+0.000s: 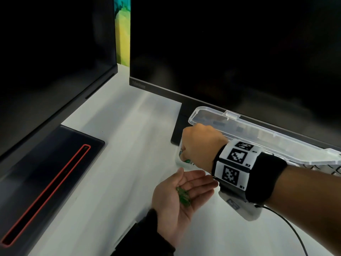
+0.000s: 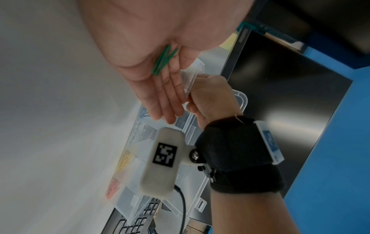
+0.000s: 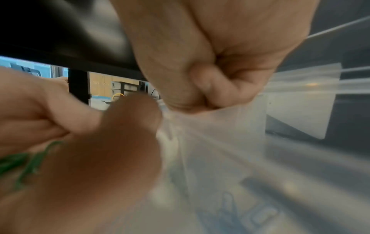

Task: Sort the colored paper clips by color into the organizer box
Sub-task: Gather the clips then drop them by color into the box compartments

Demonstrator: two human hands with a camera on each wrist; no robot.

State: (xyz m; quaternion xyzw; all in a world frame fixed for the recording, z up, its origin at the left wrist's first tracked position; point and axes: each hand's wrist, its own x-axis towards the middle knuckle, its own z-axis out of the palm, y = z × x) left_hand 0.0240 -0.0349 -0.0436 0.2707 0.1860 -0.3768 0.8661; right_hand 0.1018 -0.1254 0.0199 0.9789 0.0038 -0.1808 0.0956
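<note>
My left hand [image 1: 184,187] lies palm up on the white desk, fingers straight, with green paper clips [image 1: 183,197] loose on the palm; the left wrist view shows the same green clips [image 2: 164,61]. Just beyond it my right hand [image 1: 201,145] hovers over the left end of the clear organizer box [image 1: 177,160], where a few green clips [image 1: 186,161] lie. The right wrist view shows the right hand's fingers [image 3: 220,85] curled tight against the thumb, with no clip visible between them. Other compartments hold yellow clips [image 2: 126,159], red clips [image 2: 113,188] and blue clips [image 3: 250,213].
The box's clear lid [image 1: 258,130] stands open against the right monitor [image 1: 230,52]. A second dark monitor [image 1: 46,52] and its base with a red slot [image 1: 55,172] fill the left. A keyboard [image 2: 136,221] lies by the box's far end.
</note>
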